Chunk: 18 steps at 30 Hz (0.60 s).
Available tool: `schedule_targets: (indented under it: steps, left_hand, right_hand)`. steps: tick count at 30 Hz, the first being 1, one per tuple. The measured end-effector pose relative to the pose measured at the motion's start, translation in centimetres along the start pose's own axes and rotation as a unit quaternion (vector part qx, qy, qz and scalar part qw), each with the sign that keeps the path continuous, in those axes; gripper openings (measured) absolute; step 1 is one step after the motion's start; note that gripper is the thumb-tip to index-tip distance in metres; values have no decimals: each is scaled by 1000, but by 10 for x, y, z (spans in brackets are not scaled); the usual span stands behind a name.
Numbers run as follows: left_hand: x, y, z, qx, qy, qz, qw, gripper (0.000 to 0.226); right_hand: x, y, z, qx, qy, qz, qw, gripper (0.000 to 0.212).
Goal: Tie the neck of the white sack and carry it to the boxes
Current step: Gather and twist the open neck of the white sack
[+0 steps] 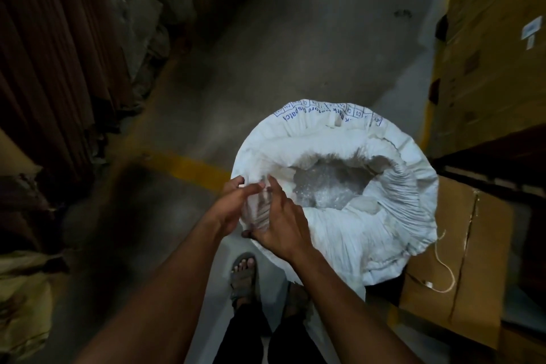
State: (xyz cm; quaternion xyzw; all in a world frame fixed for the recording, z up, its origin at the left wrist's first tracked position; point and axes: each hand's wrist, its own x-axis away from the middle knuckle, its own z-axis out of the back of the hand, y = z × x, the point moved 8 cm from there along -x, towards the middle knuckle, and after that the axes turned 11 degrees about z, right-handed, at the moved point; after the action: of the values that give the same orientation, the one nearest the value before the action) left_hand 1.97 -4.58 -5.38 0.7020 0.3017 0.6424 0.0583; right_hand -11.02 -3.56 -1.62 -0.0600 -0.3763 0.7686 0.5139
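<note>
— Where's your sack [369, 221]?

— Centre-right of the frame: woven white plastic, mouth open and rolled back, a glittery grey fill inside.

— And your hands?

— Your left hand [233, 208] and right hand [280, 227] pinch a gathered fold of its near rim between them, fingers pressed on the cloth.

— Around it?

— Cardboard boxes [487, 53] at right, string [444, 269] trailing, and blurred dark stacks at left.
</note>
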Motion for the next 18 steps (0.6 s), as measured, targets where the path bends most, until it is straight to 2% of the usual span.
schedule_targets:
  steps: [3,7,9,11,15,18]
  left_hand:
    - [35,38,-12,-69,45,-41,996,25]
    - [78,101,-37,-161,78,-124,976,36]
    - [101,134,-48,-255,94,-188,944,40]
    - [126,163,-57,-341,118,-240,901,40]
    - [159,206,-60,-444,181,-285,830,29]
    - [180,227,-61,-477,197,-300,802,20]
  right_hand:
    - [4,-32,24,8,9,2,1000,136]
    - [8,-64,70,44,96,-17,994,113]
    - [11,-70,97,53,146,-32,987,105]
    - [14,-75,128,74,191,-10,979,94]
    - [14,-91,187,117,238,99,959,40]
    - [3,-100,216,147,211,157,954,27]
